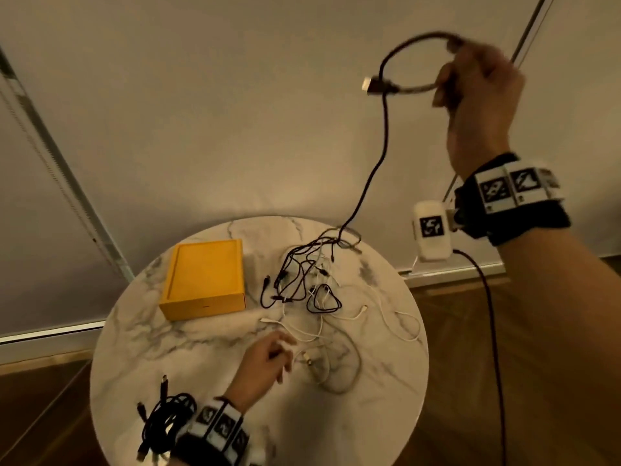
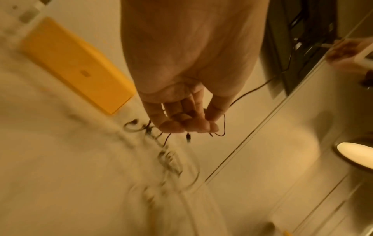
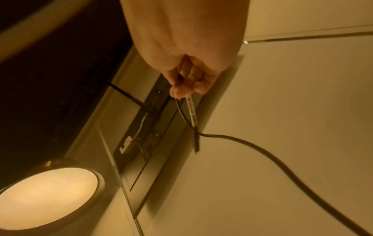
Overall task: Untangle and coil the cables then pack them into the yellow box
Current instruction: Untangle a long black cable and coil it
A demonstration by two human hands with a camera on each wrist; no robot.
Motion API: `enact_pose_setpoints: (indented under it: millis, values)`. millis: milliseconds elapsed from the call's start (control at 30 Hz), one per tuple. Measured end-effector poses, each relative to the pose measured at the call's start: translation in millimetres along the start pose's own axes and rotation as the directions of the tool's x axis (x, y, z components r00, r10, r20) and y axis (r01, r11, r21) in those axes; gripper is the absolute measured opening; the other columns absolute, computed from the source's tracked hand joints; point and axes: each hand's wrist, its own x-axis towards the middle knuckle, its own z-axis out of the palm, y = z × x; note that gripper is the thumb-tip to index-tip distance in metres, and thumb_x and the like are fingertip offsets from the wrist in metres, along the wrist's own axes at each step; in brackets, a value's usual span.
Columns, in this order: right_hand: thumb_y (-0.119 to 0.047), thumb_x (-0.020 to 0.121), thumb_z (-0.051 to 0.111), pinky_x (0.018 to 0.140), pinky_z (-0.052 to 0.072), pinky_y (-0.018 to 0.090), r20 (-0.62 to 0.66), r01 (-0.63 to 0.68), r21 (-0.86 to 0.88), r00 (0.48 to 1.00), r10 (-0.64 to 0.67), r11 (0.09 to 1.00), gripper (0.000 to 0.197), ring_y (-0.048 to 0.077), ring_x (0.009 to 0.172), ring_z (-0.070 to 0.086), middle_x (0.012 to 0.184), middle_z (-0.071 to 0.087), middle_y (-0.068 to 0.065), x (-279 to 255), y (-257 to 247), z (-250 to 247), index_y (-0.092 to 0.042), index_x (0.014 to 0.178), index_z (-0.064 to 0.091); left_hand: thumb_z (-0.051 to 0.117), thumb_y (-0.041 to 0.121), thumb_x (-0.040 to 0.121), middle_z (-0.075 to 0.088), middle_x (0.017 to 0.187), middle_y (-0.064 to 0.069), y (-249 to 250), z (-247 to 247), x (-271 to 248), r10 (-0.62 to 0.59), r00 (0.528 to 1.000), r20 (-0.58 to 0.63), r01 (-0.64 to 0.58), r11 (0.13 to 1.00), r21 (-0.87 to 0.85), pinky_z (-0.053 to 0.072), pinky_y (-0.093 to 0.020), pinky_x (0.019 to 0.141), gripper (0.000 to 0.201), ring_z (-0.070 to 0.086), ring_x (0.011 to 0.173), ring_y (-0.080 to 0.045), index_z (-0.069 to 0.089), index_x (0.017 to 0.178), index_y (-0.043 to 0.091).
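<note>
My right hand [image 1: 447,82] is raised high above the table and grips a black cable [image 1: 383,136] bent into a loop, its metal plug [image 1: 369,85] sticking out to the left. In the right wrist view the fingers [image 3: 185,91] pinch the black cable [image 3: 262,150]. The cable runs down into a tangle of black and white cables [image 1: 302,280] on the round marble table [image 1: 168,348]. Left of the tangle lies the yellow box [image 1: 205,279] [image 2: 76,67]. My left hand [image 1: 282,358] [image 2: 191,126] hovers low over loose white cables [image 1: 336,364], fingers loosely curled, holding nothing.
A bundled black cable [image 1: 168,418] lies at the table's near left edge beside my left wrist. Wooden floor [image 1: 554,364] surrounds the table, with a pale wall close behind it. A lit round lamp [image 3: 46,198] shows in the right wrist view.
</note>
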Motion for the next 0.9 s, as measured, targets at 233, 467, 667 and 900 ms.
enact_pose_setpoints:
  millis: [233,467,667,900]
  values:
    - [-0.004,0.096,0.048,0.053,0.045,0.030,0.315,-0.074,-0.125,0.943,0.110,0.989,0.016,0.020,0.059,0.054,0.079,0.066,0.008,-42.6,-12.0,10.4,-0.004,0.097,0.064,0.067,0.012,0.088,0.068,0.085,0.000,109.3,3.3,52.4,0.253,0.967,-0.028,-0.254,0.956,-0.149,0.048,-0.024,0.050,0.071,0.062,0.055,-0.014,0.026,0.139,0.037]
    - [-0.008,0.100,0.041,0.062,0.048,0.029,0.313,0.106,-0.042,0.946,-0.088,0.993,0.020,0.016,0.064,0.058,0.077,0.067,0.000,-26.9,-70.1,4.4,0.000,0.106,0.059,0.060,0.029,0.092,0.065,0.084,0.002,154.9,34.1,108.9,0.233,0.952,0.197,-0.260,0.958,0.122,0.050,-0.035,0.053,0.022,0.066,0.061,-0.023,0.060,0.112,0.018]
    - [-0.011,0.092,0.058,0.044,0.040,0.027,0.273,-0.120,-0.449,0.925,0.264,0.886,0.013,0.022,0.048,0.050,0.058,0.061,0.002,-54.8,-27.0,-49.5,-0.007,0.090,0.070,0.048,0.027,0.098,0.048,0.064,0.000,212.5,-2.4,149.8,0.293,0.915,0.278,-0.388,0.829,0.403,0.037,-0.021,0.045,0.025,0.045,0.051,-0.012,0.065,0.081,0.017]
    - [-0.013,0.092,0.060,0.056,0.043,0.022,0.130,-0.189,-0.725,0.906,0.402,0.662,0.013,0.009,0.052,0.058,0.066,0.065,0.006,-96.6,33.2,-119.1,-0.009,0.083,0.069,0.043,0.004,0.093,0.054,0.067,-0.003,276.0,-53.0,167.5,0.383,0.893,0.238,-0.440,0.855,0.274,0.034,-0.022,0.045,0.026,0.047,0.053,-0.013,0.063,0.082,0.015]
